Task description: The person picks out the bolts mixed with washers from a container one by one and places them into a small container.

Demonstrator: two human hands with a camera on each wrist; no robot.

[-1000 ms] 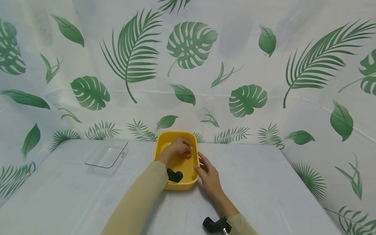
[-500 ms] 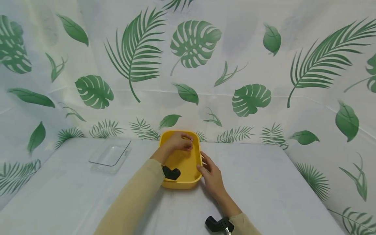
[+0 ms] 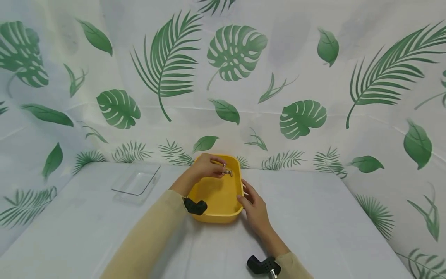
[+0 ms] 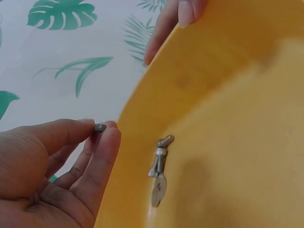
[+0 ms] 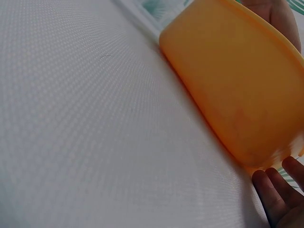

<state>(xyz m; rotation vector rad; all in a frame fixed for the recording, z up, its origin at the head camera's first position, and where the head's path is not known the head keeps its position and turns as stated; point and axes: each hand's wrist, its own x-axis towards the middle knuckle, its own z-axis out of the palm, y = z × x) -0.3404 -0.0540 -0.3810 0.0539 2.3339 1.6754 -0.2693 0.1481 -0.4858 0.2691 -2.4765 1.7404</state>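
Inside the rectangular yellow bin (image 3: pixel 218 218), you have central room; your left hand (image 3: pixel 205 166) blocks the far end, your right hand (image 3: pixel 257 213) the right side.

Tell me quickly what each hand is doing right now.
Left hand: closed, fingers pinching a small metal piece.
Right hand: holding the yellow bin by its side, thumb over the rim.
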